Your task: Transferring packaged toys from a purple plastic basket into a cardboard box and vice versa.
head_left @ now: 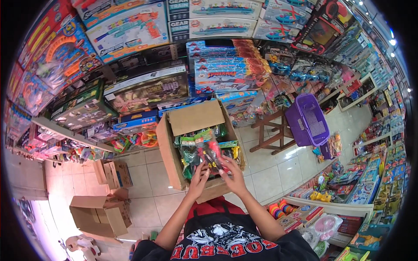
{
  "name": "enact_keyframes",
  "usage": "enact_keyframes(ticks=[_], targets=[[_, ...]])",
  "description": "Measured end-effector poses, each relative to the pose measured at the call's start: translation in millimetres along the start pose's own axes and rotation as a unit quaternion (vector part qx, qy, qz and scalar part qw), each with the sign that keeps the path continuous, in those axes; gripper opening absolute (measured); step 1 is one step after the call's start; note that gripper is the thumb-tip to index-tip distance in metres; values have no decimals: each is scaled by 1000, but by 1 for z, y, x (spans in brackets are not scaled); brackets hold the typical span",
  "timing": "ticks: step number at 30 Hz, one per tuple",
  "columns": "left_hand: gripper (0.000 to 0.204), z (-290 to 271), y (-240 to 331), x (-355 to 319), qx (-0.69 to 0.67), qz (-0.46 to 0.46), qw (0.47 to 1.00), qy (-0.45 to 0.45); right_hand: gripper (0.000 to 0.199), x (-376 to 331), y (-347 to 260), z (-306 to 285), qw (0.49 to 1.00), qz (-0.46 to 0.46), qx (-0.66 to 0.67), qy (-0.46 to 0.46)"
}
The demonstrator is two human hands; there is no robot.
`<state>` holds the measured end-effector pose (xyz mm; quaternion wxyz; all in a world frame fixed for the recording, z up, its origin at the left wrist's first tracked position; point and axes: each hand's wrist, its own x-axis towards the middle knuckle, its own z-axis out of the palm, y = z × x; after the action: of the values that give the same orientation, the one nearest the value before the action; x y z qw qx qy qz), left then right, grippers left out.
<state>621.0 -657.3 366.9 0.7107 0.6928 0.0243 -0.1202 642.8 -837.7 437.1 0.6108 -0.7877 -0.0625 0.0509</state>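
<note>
An open cardboard box [170, 167] stands in front of me with its flaps folded out, holding several toys in clear bags. Above its opening, a bagged toy [210, 152] with red and black parts is held between both my hands. My left hand [199, 177] grips its lower left edge, and my right hand [232, 176] grips its lower right side. Beside and beneath it lie more bagged toys [188, 153] with green header cards. Yellow parts show in a bag [235, 152] at the right. The exact kind of toy cannot be made out.
Shelves of boxed toys [148, 89] run along the far side. To the right, a purple plastic basket [305, 119] rests by a brown wooden stool [272, 130]. Empty cardboard boxes [98, 217] lie on the tiled floor [146, 180] at left. Toy racks [365, 174] line the right.
</note>
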Motion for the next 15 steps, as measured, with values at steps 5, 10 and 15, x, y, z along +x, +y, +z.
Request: enact_keyframes(ticks=[5, 10, 15], targets=[[51, 27, 4, 11, -112, -25, 993, 23, 35, -17, -21, -11, 991, -98, -85, -22], [43, 60, 44, 22, -90, -33, 995, 12, 30, -42, -11, -57, 996, -53, 8, 74], [47, 107, 50, 29, -145, -109, 983, -1, 53, -53, 27, -131, 972, 59, 45, 224]])
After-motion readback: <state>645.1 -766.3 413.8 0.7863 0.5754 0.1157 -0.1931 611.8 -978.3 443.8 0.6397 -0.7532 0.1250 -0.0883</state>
